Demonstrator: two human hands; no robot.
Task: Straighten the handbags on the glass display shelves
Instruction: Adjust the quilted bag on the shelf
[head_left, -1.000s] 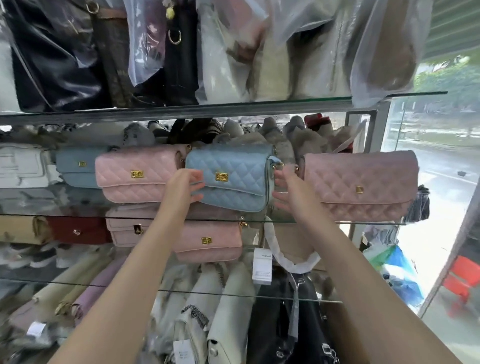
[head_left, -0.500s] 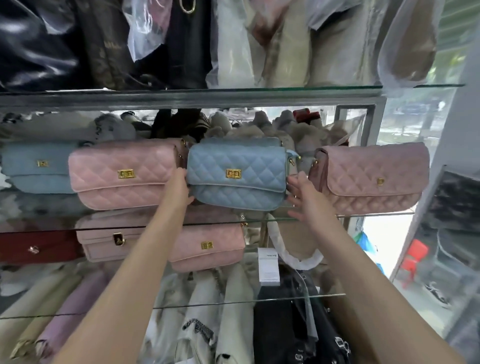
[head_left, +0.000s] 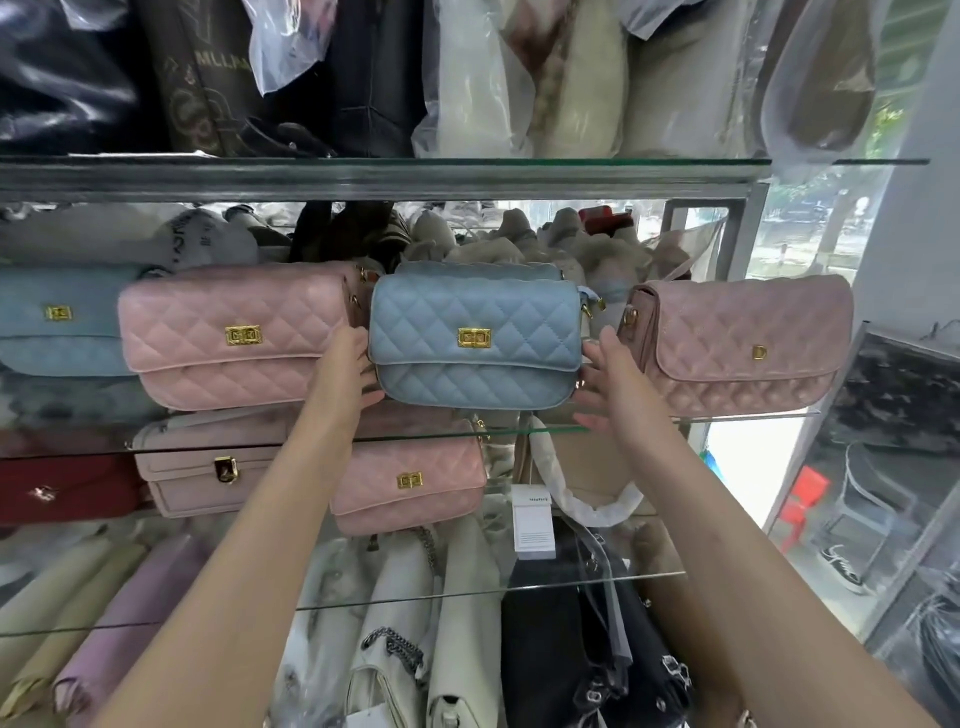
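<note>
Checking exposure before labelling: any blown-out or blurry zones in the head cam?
Head view: daylight at the lower right window is blown out; wide-angle bends the top glass shelf; blue quilted bag between both hands is sharp; left-edge bags look soft and smeared.

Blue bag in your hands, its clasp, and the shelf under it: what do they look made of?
Blue bag: looks like soft matte leather or faux leather, going by the diamond-stitched, puffy panels; which one, I cannot tell. Clasp: shiny gold-toned metal, by the glint. Shelf: clear glass, greenish edge, bags below visible through it. Left hand and right hand flank the bag.
</note>
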